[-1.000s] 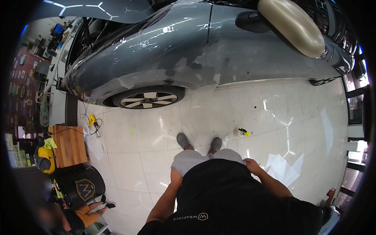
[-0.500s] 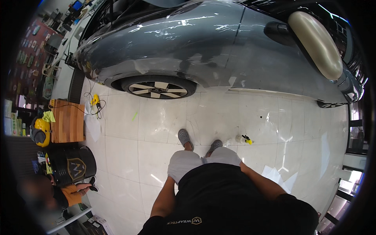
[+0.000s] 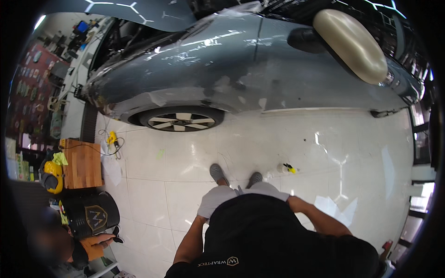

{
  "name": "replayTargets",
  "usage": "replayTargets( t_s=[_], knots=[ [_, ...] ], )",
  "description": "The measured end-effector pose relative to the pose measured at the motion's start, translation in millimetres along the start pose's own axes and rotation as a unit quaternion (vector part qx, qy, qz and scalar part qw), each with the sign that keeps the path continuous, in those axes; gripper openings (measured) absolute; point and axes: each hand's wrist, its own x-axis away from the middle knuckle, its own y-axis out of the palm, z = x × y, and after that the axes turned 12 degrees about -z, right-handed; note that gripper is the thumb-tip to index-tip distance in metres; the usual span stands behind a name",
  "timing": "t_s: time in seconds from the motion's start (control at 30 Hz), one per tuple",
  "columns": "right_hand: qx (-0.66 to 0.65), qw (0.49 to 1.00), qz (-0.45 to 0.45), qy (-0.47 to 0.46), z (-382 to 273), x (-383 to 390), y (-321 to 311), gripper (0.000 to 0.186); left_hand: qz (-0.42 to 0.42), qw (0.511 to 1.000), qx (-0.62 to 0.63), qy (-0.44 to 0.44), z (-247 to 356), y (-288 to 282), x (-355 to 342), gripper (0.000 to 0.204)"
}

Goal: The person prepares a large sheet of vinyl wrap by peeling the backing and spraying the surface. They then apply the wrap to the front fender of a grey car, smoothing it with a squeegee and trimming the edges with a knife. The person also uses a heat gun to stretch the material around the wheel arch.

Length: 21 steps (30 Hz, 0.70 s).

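Note:
At the left side of my light grey shorts (image 3: 214,199) is my left hand (image 3: 202,217), its fingers hidden against the cloth. My right hand (image 3: 295,203) rests by the right hip of the shorts, fingers likewise out of sight. Whether either one holds anything does not show. Ahead of me stands a grey-blue car (image 3: 185,69), its front fender and door covered by a film with wrinkles and lighter patches. Below the fender is the front wheel (image 3: 183,121), with light spokes. A pale gold side mirror (image 3: 354,46) juts out at the upper right.
A spray bottle (image 3: 287,168) with a yellow and black head is on the tiled floor, right of my feet. White sheets (image 3: 336,209) lie behind it. On the left are a corded yellow tool (image 3: 112,138), a wooden box (image 3: 82,162), a black drum (image 3: 90,213) and a seated person (image 3: 92,248).
My view has tilted and shifted, so a raised panel shows more at the top left. My right forearm is now bent, with the hand visible at my hip.

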Motion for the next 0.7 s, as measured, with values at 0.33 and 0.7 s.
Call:
replayTargets(
  t_s=[0.33,0.7],
  knots=[
    [0.043,0.992,0.029,0.116,6,-18,-19,0.014,0.037,0.999,0.011,0.017,2,7,-9,0.055],
    [0.037,0.982,0.009,0.185,-3,12,-43,0.021,0.075,0.997,0.035,0.008,-23,38,-2,0.058]
  ],
)
